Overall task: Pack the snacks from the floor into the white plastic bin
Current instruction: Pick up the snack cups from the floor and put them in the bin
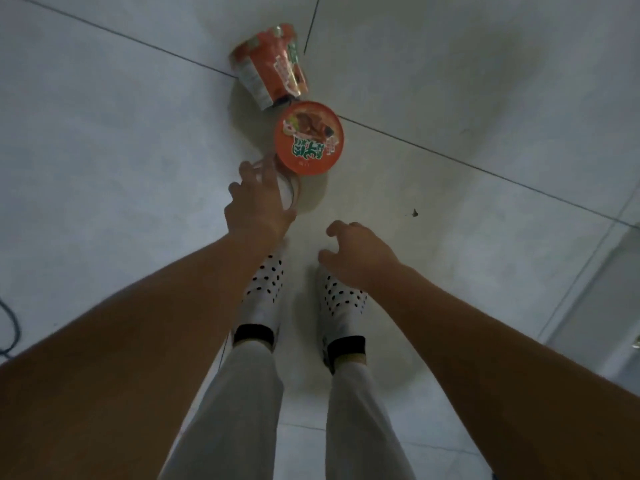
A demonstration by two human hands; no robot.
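Orange instant-noodle cup with the round printed lid [310, 138] is the one in hand right now. It sits low over the pale tiled floor [450, 81], just ahead of the person's white polka-dot socks [265, 285], with its lid tipped up toward the camera. The left hand [258, 202] has fingers and thumb curled round the cup's lower body, so it's a proper wrap, just down near the narrow end. The right hand [358, 252] hangs over the floor beside it with fingers loosely curled, holding nothing.

A second orange noodle cup lying on its side [270, 65] is just past the first one, very close or maybe touching; I can't tell. The white bin isn't in the shot at all, so no idea how far the carry is.

What could go wrong, as I see it:
- The grip is low on a tapered, slick-looking cup, so the wide lid end could swing and slip out on the lift.
- Squeezing harder to fix that could dent the thin wall.
- Lifting carelessly might nudge the sideways cup, and being round, it would roll off.

Bringing the free hand under the lid end seems safest.
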